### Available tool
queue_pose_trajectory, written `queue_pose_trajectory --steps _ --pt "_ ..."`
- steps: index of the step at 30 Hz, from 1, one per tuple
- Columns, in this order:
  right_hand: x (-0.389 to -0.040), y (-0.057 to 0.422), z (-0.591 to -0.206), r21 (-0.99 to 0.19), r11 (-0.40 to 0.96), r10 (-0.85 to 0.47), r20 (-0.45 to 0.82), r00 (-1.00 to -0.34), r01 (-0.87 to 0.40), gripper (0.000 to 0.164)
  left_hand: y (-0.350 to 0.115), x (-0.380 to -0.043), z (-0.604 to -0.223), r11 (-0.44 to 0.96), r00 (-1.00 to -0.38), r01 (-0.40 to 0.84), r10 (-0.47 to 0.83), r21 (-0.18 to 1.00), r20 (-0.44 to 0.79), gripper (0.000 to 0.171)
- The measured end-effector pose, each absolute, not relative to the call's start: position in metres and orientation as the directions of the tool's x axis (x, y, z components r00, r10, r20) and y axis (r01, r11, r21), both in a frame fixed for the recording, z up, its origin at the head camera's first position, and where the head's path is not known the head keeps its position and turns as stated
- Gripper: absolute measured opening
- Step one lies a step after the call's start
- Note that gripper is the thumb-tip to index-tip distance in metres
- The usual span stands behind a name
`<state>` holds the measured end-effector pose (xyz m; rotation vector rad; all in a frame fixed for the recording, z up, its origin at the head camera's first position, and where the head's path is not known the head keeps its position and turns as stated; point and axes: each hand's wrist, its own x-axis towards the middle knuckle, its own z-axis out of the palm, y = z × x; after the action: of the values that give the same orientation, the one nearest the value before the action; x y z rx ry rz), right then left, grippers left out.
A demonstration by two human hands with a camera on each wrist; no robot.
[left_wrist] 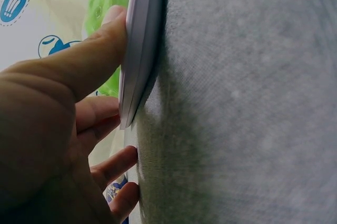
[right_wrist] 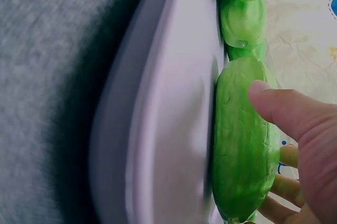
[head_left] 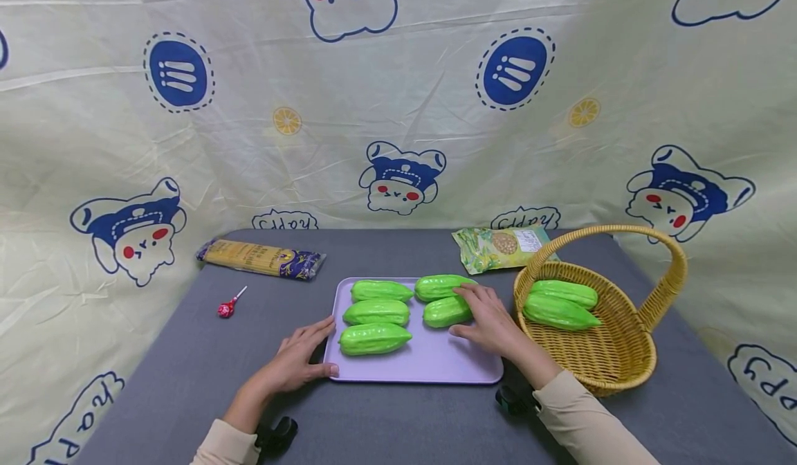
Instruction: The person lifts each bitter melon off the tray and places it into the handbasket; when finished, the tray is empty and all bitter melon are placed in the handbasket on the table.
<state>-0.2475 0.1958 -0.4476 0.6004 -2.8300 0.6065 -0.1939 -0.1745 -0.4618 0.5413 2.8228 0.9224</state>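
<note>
Remote feed, near to far. At the tray's near-left corner I have the left hand (head_left: 299, 356) resting against the rim of the lilac tray (head_left: 429, 361), fingers loosely spread; it grasps nothing.

Across the tray, the right hand (head_left: 488, 320) is much the nearer one to the front gourd (head_left: 443, 313) of the right-hand pair, which lies flat on the tray. Key relation: that gourd lies to the left of my right palm, long axis running left to right. The thumb is at its near side and the other fingers reach toward its far side, so the hand straddles its right end across the width. Contact: I cannot tell whether the fingers grasp it or are merely laid about it.

Just behind lies the rear gourd (head_left: 436, 287), roughly parallel, index finger at its right end. Three left-side gourds (head_left: 376, 313) form a column, well apart from both hands.

Right of the right hand: wicker basket (head_left: 613, 354), two basket gourds (head_left: 560, 311) inside against its left side. Farther back on the table (head_left: 386, 420): green packet (head_left: 492, 250), yellow packet (head_left: 249, 256).
</note>
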Motion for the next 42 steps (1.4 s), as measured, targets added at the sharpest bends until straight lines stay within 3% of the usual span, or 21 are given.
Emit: queue_pose_trajectory --steps 42 --pt "-0.2458 0.1887 -0.4539 -0.369 0.832 -0.324 0.282 -0.903 -0.414 0.054 -0.1735 -0.1955 -0.4636 0.759 -0.933 0.277 0.359 0.589 -0.024 0.081"
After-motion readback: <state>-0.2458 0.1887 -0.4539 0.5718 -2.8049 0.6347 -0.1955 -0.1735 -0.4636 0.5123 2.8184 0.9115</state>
